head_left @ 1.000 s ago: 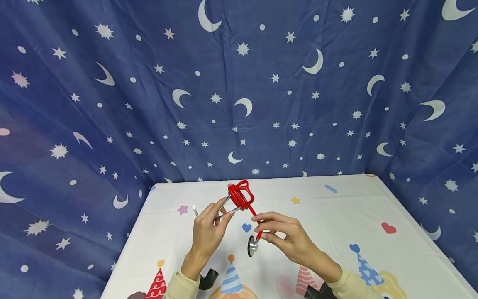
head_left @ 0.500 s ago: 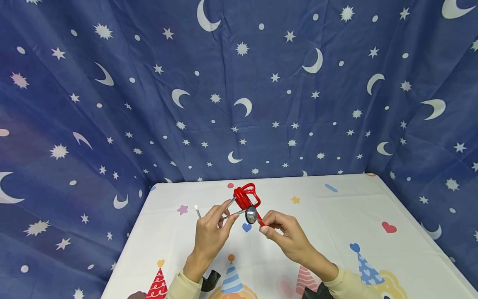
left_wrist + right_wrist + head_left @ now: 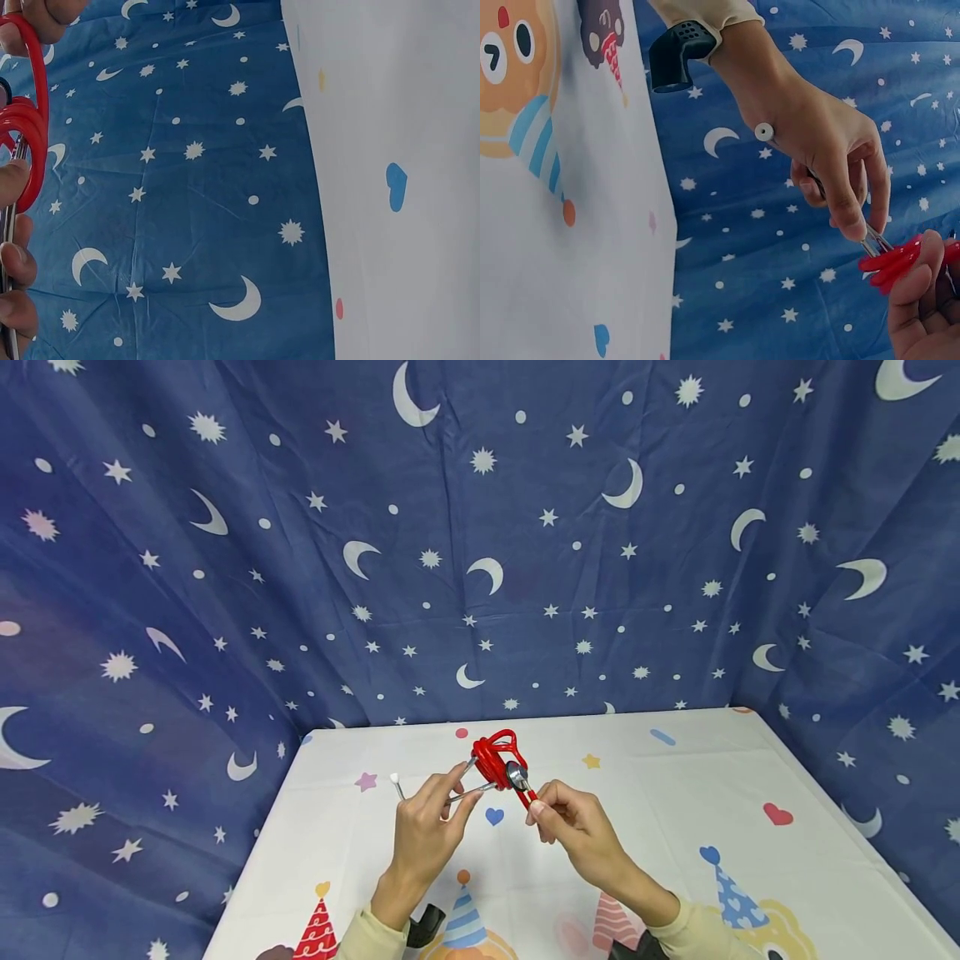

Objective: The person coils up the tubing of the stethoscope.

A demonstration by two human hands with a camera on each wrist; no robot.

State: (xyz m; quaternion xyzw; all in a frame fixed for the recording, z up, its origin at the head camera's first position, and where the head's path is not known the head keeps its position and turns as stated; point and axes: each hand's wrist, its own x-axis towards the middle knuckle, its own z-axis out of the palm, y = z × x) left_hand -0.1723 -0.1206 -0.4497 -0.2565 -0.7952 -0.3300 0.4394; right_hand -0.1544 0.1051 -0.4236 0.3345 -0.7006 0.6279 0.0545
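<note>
Above the table a stethoscope (image 3: 491, 766) hangs between both hands, its red tubing wound into a bundle with a loop at the top. My left hand (image 3: 426, 827) grips the metal ear tubes; a white eartip (image 3: 394, 777) sticks out beyond its back. With thumb and fingers my right hand (image 3: 581, 831) pinches the red tube close to the round metal chestpiece (image 3: 517, 775), which lies against the bundle. In the right wrist view the coiled tubing (image 3: 891, 262) shows between the hands. The left wrist view catches only fingers and red tubing (image 3: 37, 142) at its left edge.
A white tablecloth (image 3: 675, 793) with printed stars, hearts and party hats covers the table. Behind it hangs a blue curtain (image 3: 525, 635) with moons and stars. A dark wrist mount (image 3: 425, 927) sits at the left cuff.
My right hand has raised the chestpiece from below the bundle up against it, shifting its hold on the tube. The left hand and bundle have moved slightly right.
</note>
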